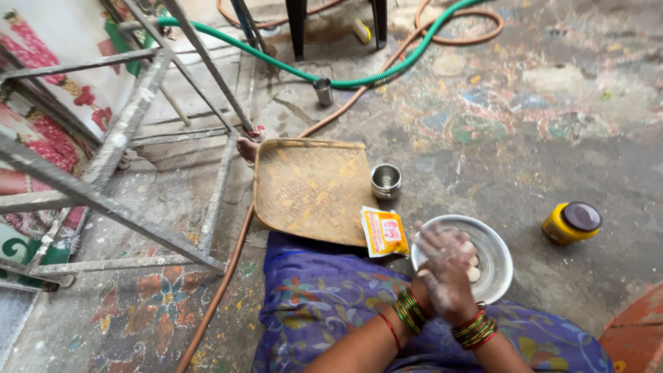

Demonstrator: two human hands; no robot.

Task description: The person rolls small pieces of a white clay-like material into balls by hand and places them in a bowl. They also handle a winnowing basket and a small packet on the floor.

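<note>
Rough grey floor, dusty, with faded painted flowers and patches of colour all over

Sat low on that floor in purple flowery cloth (331, 304), seen from above

Held the left hand (425, 291) and the right hand (445, 266) pressed flat together, palm on palm, right on top, both white with flour. Wore green and red bangles (409, 311) on both wrists. Could not tell if a lump sat hidden between the palms

Kept the hands over the near edge of a round metal bowl (498, 245). Saw a few small white balls (473, 273) in the bowl, just past the fingers

Left of the hands, close by: a yellow packet (384, 233), lying flat. Past the packet, a flat woven tray (311, 190) and a shiny steel cup (385, 181) beside the tray's right edge. Well off to the right of the hands, a yellow jar (572, 222) with a dark lid. Far ahead, a green hose (359, 81), and far to the left a grey metal frame (124, 138) splashed with paint

Looked like rolling between the palms, to judge by the flour and the balls lying in the bowl. For a next move, would likely need the palms opened right above the bowl, with a free spot picked beside the other balls
</note>
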